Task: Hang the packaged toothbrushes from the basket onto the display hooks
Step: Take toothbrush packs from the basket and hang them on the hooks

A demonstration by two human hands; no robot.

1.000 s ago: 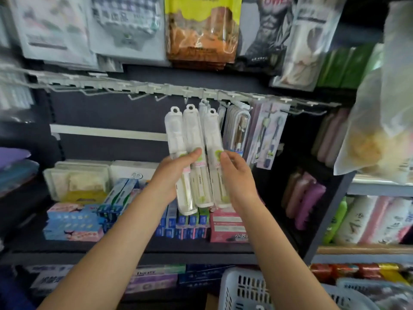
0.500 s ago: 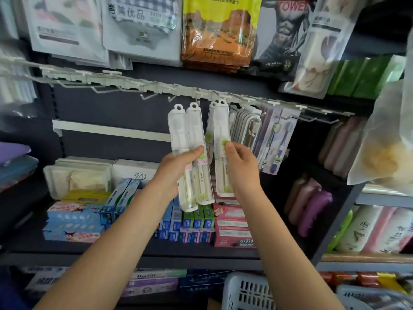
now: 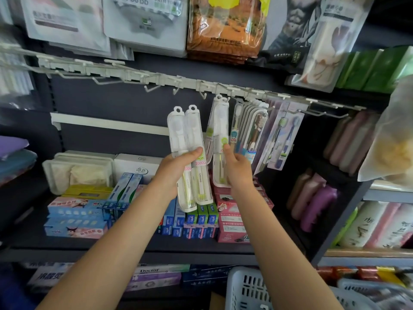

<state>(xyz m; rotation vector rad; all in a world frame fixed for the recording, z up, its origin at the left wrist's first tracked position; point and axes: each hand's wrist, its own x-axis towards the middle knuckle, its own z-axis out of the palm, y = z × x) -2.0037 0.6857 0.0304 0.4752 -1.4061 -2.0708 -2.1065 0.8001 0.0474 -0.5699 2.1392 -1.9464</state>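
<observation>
Two packaged toothbrushes (image 3: pixel 192 157), slim clear plastic cases with hang holes on top, stand upright in my left hand (image 3: pixel 176 168), thumb pinching them mid-length, below the hook rail (image 3: pixel 178 81). A third hung pack (image 3: pixel 220 139) dangles from a hook near the rail's middle; my right hand (image 3: pixel 237 168) touches its lower half, fingertips on it, though I cannot tell if I am pinching. These look light, stiff and slick; best held at the middle. The white basket (image 3: pixel 248 289) sits bottom edge.
</observation>
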